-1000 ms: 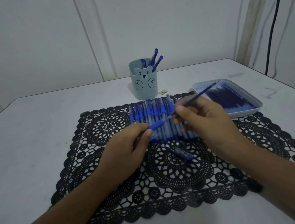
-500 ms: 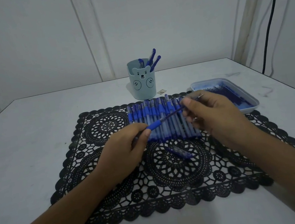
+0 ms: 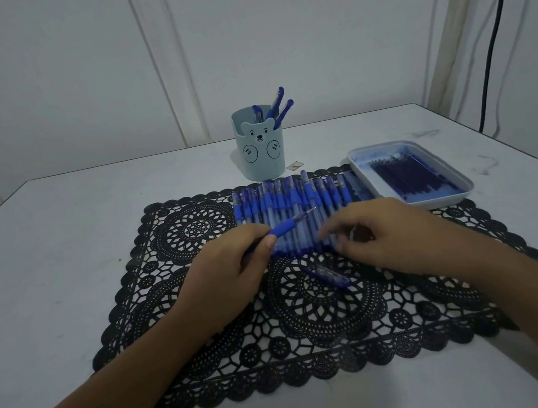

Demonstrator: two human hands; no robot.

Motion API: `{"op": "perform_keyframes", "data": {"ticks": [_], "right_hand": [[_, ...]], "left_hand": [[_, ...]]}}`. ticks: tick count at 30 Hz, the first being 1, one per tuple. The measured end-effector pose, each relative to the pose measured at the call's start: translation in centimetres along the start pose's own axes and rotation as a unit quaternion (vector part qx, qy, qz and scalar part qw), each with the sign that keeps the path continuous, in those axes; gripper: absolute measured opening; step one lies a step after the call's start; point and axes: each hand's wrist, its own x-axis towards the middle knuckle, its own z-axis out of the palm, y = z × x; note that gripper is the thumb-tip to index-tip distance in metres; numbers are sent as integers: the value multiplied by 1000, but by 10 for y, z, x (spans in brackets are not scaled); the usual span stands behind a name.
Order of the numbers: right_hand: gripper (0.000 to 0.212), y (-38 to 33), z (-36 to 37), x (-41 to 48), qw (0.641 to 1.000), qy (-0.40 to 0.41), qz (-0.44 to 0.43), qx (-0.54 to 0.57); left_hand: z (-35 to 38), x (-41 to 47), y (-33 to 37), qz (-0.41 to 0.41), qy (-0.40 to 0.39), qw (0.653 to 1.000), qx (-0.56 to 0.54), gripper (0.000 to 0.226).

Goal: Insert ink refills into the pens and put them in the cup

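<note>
My left hand (image 3: 226, 279) grips a blue-gripped pen (image 3: 286, 227) over the black lace mat (image 3: 207, 316), its thin tip pointing up and to the right. To the right of it, my right hand (image 3: 376, 240) hovers low over a row of several pens (image 3: 292, 211) with blurred, relaxed fingers and holds nothing. Just below both hands, a loose blue pen cap (image 3: 327, 273) lies on the mat. The light blue bear cup (image 3: 260, 153) stands behind the row with three pens in it. A pale tray (image 3: 447, 201) of dark refills sits at the right.
The white table (image 3: 60, 250) meets a wall at the back. A black cable (image 3: 492, 34) hangs down the wall at the far right. A small scrap (image 3: 293, 166) lies beside the cup.
The refill that my right hand was pushing now sits inside the pen, only its tip showing. My right hand has let go and dropped toward the mat.
</note>
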Motion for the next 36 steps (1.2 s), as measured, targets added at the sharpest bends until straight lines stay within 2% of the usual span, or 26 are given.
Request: {"op": "perform_keyframes", "data": {"ticks": [3, 7, 9, 12, 15, 21, 25, 29, 31, 33, 34, 36], "right_hand": [[22, 2, 8, 0, 996, -39, -34, -70], [14, 2, 12, 2, 997, 0, -26, -67], [10, -1, 9, 2, 997, 64, 16, 29], [14, -4, 4, 2, 960, 171, 27, 220], [16, -8, 3, 2, 942, 197, 9, 271], [18, -9, 8, 2, 955, 164, 0, 248], [11, -12, 14, 1, 964, 128, 11, 233], [44, -15, 19, 0, 978, 135, 29, 159], [37, -14, 18, 0, 980, 116, 29, 157], [16, -12, 15, 0, 984, 101, 19, 148], [14, -11, 14, 0, 985, 101, 14, 135], [29, -11, 14, 1, 987, 102, 16, 122]], "left_hand": [[0, 0, 0, -4, -4, 1000, 0, 36], [0, 0, -1, -4, -5, 1000, 1, 37], [0, 1, 0, -4, -6, 1000, 2, 38], [0, 0, 0, -2, -9, 1000, 4, 38], [0, 0, 0, -3, -12, 1000, 4, 38], [-1, 0, 2, 2, -20, 1000, 8, 38], [-2, -1, 4, 17, -29, 999, 30, 40], [-1, -2, 6, 41, -40, 998, 38, 37], [-1, -2, 6, 28, -40, 998, 38, 39], [-2, -1, 6, 21, -39, 998, 42, 40], [-2, -1, 6, 24, -41, 998, 46, 40], [-1, -2, 7, 36, -47, 997, 57, 38]]}}
